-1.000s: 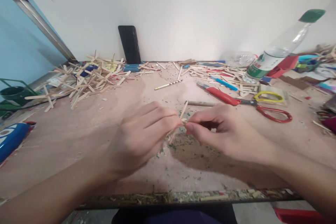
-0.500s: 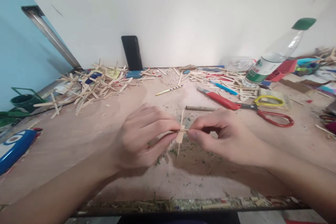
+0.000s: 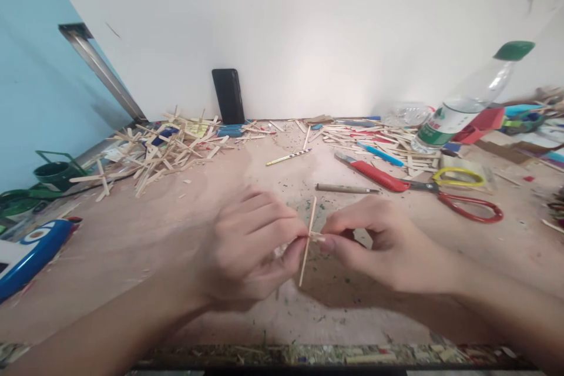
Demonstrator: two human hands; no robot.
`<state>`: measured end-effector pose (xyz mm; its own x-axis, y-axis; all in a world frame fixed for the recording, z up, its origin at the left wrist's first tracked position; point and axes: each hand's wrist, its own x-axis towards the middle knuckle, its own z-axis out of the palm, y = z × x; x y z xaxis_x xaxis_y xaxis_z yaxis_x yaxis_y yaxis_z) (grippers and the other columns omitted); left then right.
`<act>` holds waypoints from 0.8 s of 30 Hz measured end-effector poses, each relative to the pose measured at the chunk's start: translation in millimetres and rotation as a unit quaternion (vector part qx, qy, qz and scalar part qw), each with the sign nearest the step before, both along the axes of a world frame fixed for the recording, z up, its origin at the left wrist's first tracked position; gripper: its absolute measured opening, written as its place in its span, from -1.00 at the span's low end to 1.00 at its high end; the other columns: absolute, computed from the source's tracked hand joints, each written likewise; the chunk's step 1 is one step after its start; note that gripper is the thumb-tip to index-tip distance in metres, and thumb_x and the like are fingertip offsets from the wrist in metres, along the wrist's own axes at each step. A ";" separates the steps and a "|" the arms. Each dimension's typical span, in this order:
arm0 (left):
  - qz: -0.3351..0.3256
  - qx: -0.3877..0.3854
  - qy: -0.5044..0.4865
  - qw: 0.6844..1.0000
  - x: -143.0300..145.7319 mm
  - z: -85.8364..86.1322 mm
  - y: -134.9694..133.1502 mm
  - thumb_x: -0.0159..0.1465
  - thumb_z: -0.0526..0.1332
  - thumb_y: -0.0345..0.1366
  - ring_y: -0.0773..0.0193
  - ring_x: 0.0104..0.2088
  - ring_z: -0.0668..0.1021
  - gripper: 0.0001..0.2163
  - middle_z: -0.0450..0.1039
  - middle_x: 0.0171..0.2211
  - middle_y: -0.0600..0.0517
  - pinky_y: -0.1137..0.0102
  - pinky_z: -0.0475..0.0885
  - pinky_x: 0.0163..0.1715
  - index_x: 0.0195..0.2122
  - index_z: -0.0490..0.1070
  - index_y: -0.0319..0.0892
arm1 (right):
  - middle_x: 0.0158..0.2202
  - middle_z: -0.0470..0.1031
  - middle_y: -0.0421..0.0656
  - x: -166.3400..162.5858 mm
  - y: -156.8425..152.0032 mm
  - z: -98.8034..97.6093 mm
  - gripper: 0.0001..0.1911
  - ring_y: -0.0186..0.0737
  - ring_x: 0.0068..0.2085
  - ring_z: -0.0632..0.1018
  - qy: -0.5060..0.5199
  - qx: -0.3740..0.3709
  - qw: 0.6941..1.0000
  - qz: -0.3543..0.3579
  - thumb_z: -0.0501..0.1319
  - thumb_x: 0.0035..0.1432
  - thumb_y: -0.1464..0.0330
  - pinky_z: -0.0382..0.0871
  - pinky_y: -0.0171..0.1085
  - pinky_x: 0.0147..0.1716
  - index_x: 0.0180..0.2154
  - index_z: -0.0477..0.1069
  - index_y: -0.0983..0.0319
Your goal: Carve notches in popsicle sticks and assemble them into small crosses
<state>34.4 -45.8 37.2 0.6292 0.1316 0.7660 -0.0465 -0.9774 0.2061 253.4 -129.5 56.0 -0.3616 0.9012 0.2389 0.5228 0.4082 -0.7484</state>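
Between my hands, above the table, is a small cross-shaped piece of wooden craft sticks (image 3: 312, 211). Its long thin stick runs nearly upright in view, with short wood pieces across its middle. My left hand (image 3: 258, 244) is closed, thumb and forefinger pinching the piece from the left at the crossing. From the right, the thumb and forefinger of my right hand (image 3: 374, 244) pinch the short crosspiece end. Fingertips hide part of the joint. A thin brown pen-like tool (image 3: 346, 188) lies just beyond the right hand.
Loose craft sticks (image 3: 388, 138) and a heap of stick crosses (image 3: 154, 150) lie at the back. A red-handled knife (image 3: 379, 175), scissors (image 3: 471, 205), a striped pencil (image 3: 288, 157) and a tilted bottle (image 3: 458, 117) are around. A black phone (image 3: 229, 97) leans on the wall.
The stick piece has turned in my fingers: its flat wide part, which faced me, now shows edge-on. The view has shifted slightly, and both hands appear a little lower.
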 end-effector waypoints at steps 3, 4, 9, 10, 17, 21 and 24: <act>-0.021 -0.076 0.019 0.997 1.4 0.7 1.3 0.35 0.27 -0.56 0.30 -0.31 0.56 -0.89 0.60 -0.33 -0.02 0.39 0.46 -0.25 -0.20 0.51 -0.24 | -0.60 0.21 -0.31 0.5 1.9 3.9 -0.60 -0.41 -0.52 0.26 0.000 -0.030 0.999 -0.033 0.19 0.36 0.34 0.14 -0.36 -0.54 -0.56 0.30 0.22; -0.030 -0.096 0.031 0.994 1.5 0.8 2.4 0.36 0.26 -0.55 0.32 -0.30 0.56 -0.90 0.60 -0.33 -0.02 0.41 0.46 -0.24 -0.20 0.52 -0.25 | -0.60 0.22 -0.30 0.8 2.7 4.9 -0.61 -0.40 -0.52 0.26 0.006 -0.034 0.998 -0.046 0.20 0.35 0.32 0.14 -0.36 -0.54 -0.55 0.31 0.21; -0.059 -0.147 0.079 0.984 0.6 -2.0 9.7 0.40 0.27 -0.50 0.36 -0.33 0.56 -0.92 0.60 -0.35 -0.01 0.45 0.43 -0.27 -0.20 0.57 -0.29 | -0.54 0.34 -0.29 0.5 5.6 4.8 -0.69 -0.38 -0.49 0.30 0.072 -0.073 0.992 -0.068 0.31 0.32 0.21 0.16 -0.34 -0.52 -0.45 0.48 0.22; -0.061 -0.155 0.086 0.982 0.5 -2.9 10.7 0.42 0.28 -0.49 0.36 -0.33 0.56 -0.92 0.60 -0.34 0.00 0.46 0.43 -0.27 -0.19 0.58 -0.29 | -0.53 0.33 -0.29 0.0 5.9 4.1 -0.68 -0.38 -0.48 0.29 0.075 -0.088 0.991 -0.060 0.32 0.32 0.20 0.16 -0.34 -0.52 -0.44 0.48 0.23; -0.046 -0.217 0.090 0.971 -0.6 -4.2 11.1 0.44 0.32 -0.43 0.44 -0.28 0.61 -0.93 0.66 -0.27 0.14 0.55 0.47 -0.17 -0.17 0.61 -0.15 | -0.60 0.29 -0.32 2.3 12.9 0.3 -0.60 -0.44 -0.53 0.22 0.191 -0.220 0.956 -0.020 0.44 0.22 0.16 0.01 -0.33 -0.57 -0.50 0.46 0.29; -0.041 -0.248 0.097 0.963 -1.0 -2.8 10.8 0.42 0.34 -0.43 0.45 -0.31 0.62 -0.91 0.66 -0.29 0.18 0.56 0.48 -0.21 -0.19 0.62 -0.11 | -0.63 0.26 -0.33 3.1 18.3 -8.7 -0.62 -0.48 -0.57 0.19 0.263 -0.291 0.920 -0.019 0.52 0.10 0.18 -0.10 -0.34 -0.61 -0.49 0.50 0.31; -0.030 -0.267 0.106 0.957 -0.5 -3.6 11.3 0.41 0.34 -0.42 0.43 -0.32 0.63 -0.91 0.67 -0.31 0.16 0.55 0.49 -0.21 -0.21 0.64 -0.12 | -0.65 0.17 -0.37 -1.2 19.9 -18.1 -0.58 -0.48 -0.60 0.11 0.305 -0.324 0.895 -0.026 0.47 0.15 0.10 -0.14 -0.36 -0.63 -0.49 0.44 0.28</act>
